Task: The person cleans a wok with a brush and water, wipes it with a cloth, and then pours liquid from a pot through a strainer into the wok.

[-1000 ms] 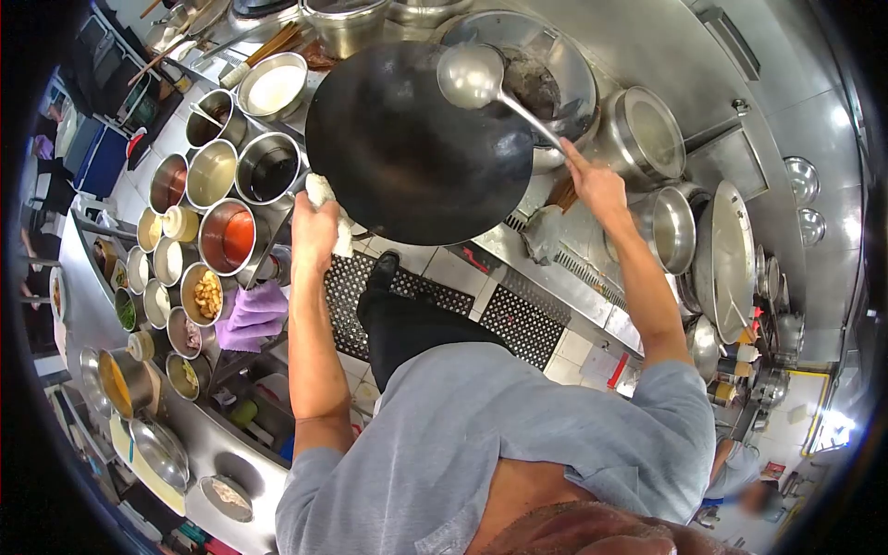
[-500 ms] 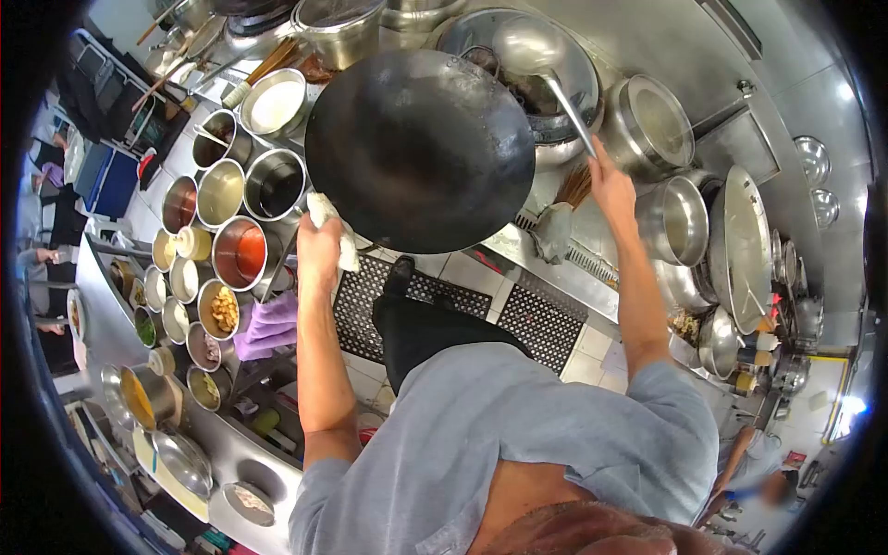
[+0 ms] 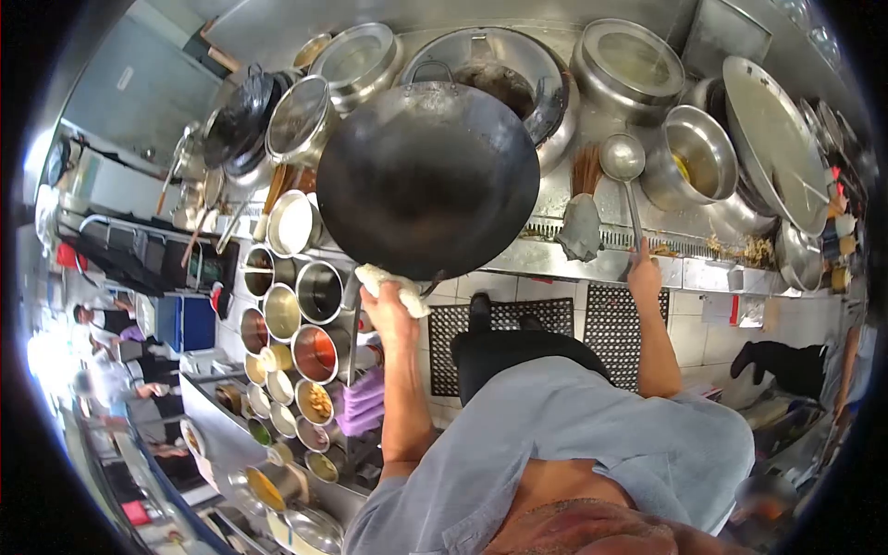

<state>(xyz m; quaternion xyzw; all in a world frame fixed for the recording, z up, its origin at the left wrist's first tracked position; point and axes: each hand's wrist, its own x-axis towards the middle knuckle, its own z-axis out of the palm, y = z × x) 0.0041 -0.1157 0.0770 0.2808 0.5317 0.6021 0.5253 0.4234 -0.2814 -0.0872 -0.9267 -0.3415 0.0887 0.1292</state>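
A large dark wok (image 3: 428,176) is held up at its near edge by my left hand (image 3: 392,314), whose fingers are wrapped round a white cloth (image 3: 396,289) against the rim. Its inside looks bare and dark. On the right, my right hand (image 3: 645,275) is closed on the handle of a metal ladle (image 3: 622,157). The ladle's bowl is over the steel counter, between a bamboo brush (image 3: 585,185) and a steel pot (image 3: 689,155). Behind the wok is the round burner opening (image 3: 499,85), partly hidden by it.
Several steel pots of sauces and ingredients stand at the left, among them a red sauce pot (image 3: 315,352). A lidded pot (image 3: 629,65) is at the back right, near a large tilted pan (image 3: 775,143). A purple cloth (image 3: 362,402) hangs by the left counter. Distant people are at far left.
The view has turned, shifting the surroundings. The ladle has moved from above the burner to the right, near the brush and pot. My left hand still holds the wok.
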